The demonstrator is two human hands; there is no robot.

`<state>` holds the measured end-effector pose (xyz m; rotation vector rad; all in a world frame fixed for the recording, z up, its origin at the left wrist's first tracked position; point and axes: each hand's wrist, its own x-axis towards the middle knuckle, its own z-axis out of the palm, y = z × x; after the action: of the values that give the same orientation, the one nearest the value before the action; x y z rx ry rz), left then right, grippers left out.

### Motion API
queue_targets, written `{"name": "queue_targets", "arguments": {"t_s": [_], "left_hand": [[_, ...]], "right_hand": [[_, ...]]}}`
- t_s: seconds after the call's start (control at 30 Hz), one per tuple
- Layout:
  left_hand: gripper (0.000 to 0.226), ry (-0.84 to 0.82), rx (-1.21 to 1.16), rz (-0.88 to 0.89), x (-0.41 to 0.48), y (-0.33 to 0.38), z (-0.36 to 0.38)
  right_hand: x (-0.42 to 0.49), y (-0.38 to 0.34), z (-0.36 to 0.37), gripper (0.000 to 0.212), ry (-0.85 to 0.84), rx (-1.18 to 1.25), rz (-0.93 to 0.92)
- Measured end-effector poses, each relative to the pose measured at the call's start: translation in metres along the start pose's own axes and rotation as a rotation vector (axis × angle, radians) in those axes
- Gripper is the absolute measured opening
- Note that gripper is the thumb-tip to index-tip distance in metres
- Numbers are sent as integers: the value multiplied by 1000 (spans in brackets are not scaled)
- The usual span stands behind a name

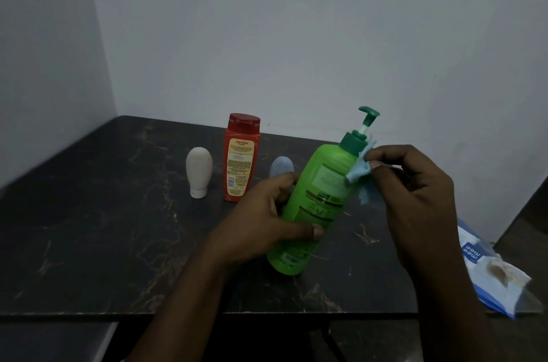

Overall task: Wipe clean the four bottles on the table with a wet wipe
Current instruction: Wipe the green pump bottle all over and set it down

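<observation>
My left hand [267, 219] grips the lower body of a green pump bottle [317, 201], tilted with its pump pointing up and right above the table. My right hand [412, 192] pinches a crumpled pale blue wet wipe [360, 173] against the bottle's shoulder, just below the dark green pump collar. A red bottle [240, 158] with a red cap stands upright behind. To its left stands a white tube bottle [198, 171] on its cap. A pale blue bottle [281, 166] is partly hidden behind my left hand and the green bottle.
The dark marbled table [103, 228] sits in a corner, with walls behind and to the left. A blue and white wet wipe pack [492, 266] lies at the table's right edge. The table's front edge runs across the lower part of the view.
</observation>
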<state>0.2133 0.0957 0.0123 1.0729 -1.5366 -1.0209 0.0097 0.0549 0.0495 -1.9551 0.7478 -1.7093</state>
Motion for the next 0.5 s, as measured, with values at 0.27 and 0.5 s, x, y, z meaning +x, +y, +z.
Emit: {"name": "queue_targets", "arguments": {"t_s": [0.27, 0.5], "left_hand": [[46, 37, -91, 71, -2, 5, 26], [47, -58, -200, 23, -4, 10, 44]], "right_hand": [[0, -9, -4, 23, 199, 37, -14], [-1, -5, -6, 17, 283, -107, -75]]}}
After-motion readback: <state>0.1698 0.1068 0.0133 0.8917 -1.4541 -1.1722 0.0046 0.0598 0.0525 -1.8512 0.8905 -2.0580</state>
